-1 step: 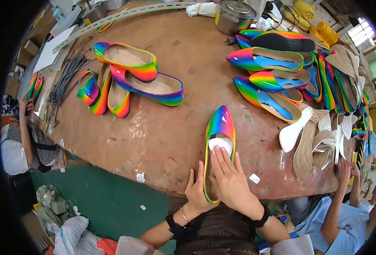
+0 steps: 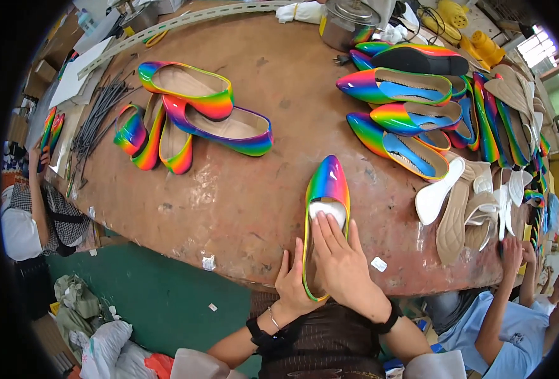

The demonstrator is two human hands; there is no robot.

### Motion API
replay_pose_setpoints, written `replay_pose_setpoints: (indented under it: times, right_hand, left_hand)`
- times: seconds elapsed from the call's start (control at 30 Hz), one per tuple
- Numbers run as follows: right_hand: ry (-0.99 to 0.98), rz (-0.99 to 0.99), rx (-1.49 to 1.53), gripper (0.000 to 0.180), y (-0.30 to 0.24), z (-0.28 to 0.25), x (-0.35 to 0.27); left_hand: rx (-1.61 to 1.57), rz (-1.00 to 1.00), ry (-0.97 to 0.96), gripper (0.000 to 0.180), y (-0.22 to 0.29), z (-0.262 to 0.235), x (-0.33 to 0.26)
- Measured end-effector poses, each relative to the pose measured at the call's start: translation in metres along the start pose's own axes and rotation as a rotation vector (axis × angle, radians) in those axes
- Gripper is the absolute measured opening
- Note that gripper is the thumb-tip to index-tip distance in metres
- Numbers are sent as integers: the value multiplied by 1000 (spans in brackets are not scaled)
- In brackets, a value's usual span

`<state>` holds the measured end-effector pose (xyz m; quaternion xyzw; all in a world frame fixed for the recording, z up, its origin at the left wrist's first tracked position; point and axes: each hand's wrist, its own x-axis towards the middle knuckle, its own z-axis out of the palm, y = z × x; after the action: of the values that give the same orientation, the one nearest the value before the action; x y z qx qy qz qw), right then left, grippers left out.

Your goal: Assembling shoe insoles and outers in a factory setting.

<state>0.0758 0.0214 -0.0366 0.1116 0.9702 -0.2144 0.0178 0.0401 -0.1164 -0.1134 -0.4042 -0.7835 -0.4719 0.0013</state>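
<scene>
A pointed rainbow flat shoe [image 2: 328,180] lies upright in front of me, toe away from me. My left hand [image 2: 295,287] grips its heel end from the left, fingers up along the outer side. My right hand [image 2: 342,262] reaches into the opening, fingers stretched flat toward the toe over a white pad or insole [image 2: 327,207]. One finger lies outside the right rim. The hand covers most of the shoe's inside.
Several rainbow flats [image 2: 222,129] with beige insides rest on the brown worktable [image 2: 279,82] at the left. Rainbow shoes with blue insides [image 2: 412,91] are piled at the right, beside beige insoles [image 2: 453,224]. A metal pot [image 2: 350,25] stands behind. A blue-shirted person [image 2: 481,328] works at right.
The fingers of my right hand have slid very slightly toward the toe. The shoe and my left hand stay almost in place.
</scene>
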Motion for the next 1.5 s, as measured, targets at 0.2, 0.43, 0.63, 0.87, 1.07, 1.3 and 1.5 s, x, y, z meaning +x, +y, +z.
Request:
replay_pose_setpoints:
  times: [0.2, 0.43, 0.63, 0.87, 1.07, 1.3, 1.5]
  right_hand:
    - [-20, 44, -53, 43, 13, -10, 61]
    - [78, 17, -127, 54, 17, 3, 48]
    - [273, 44, -495, 37, 13, 26, 63]
    - [250, -113, -181, 28, 40, 13, 64]
    - [803, 662, 636, 23, 122, -74, -21]
    - [743, 678, 110, 31, 217, -50, -33]
    - [727, 863, 372, 79, 225, -62, -47]
  left_hand:
    - [46, -22, -77, 114, 9, -6, 13]
    - [6, 20, 69, 101, 4, 4, 6]
    - [83, -118, -98, 102, 7, -2, 4]
    - [114, 53, -48, 81, 8, 1, 12]
    - [210, 29, 246, 60, -41, -123, 45]
    - [571, -198, 477, 47, -133, -238, 239]
    - [-307, -61, 191, 51, -20, -69, 256]
